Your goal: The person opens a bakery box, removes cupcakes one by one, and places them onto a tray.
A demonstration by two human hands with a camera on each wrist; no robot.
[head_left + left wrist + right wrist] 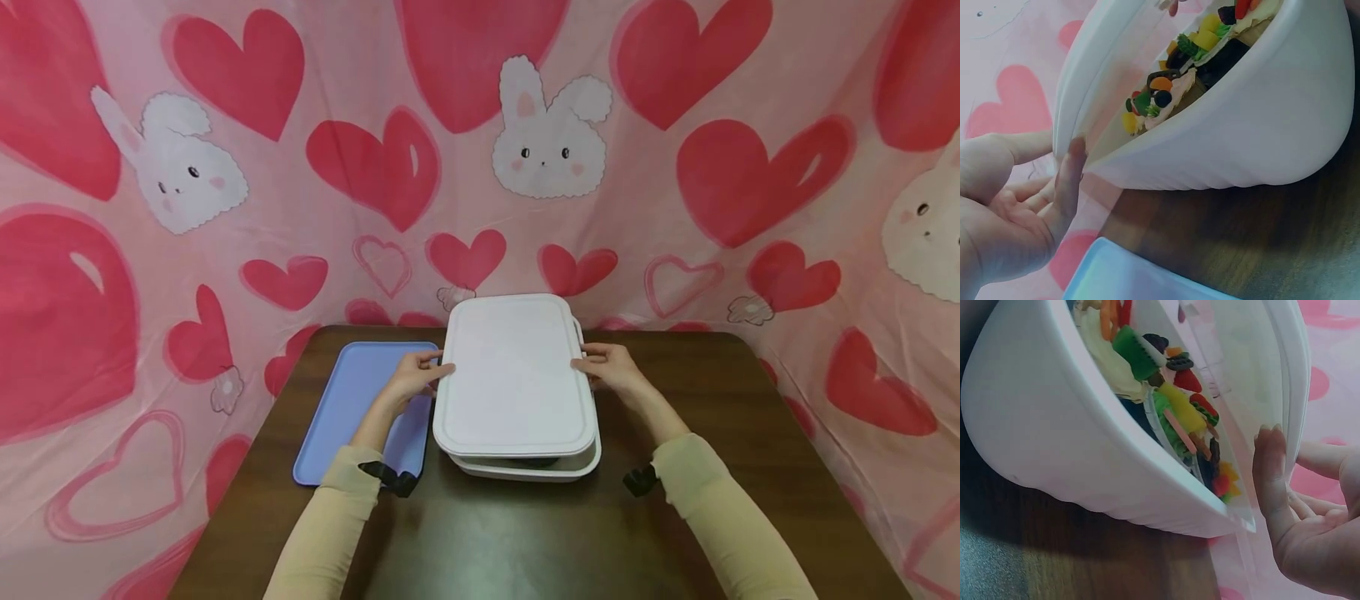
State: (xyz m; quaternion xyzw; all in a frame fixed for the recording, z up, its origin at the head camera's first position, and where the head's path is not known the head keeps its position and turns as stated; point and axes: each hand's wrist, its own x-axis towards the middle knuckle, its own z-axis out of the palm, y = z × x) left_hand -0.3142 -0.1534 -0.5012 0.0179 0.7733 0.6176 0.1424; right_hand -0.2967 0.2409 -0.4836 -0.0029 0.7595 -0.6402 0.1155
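A white rectangular lid lies raised and askew over a white box. My left hand pinches the lid's left edge, and my right hand pinches its right edge. Through the gap beneath the lid, both wrist views look into the box. Small colourful pieces sit inside on pale, wavy-edged bases in the left wrist view. From the right, a yellow piece, a green and white piece and several others are visible. The lid hides most of the contents from above.
A light blue tray lies on the dark wooden table left of the box, partly behind my left forearm. Pink cloth with hearts and rabbits hangs behind the table and along its sides.
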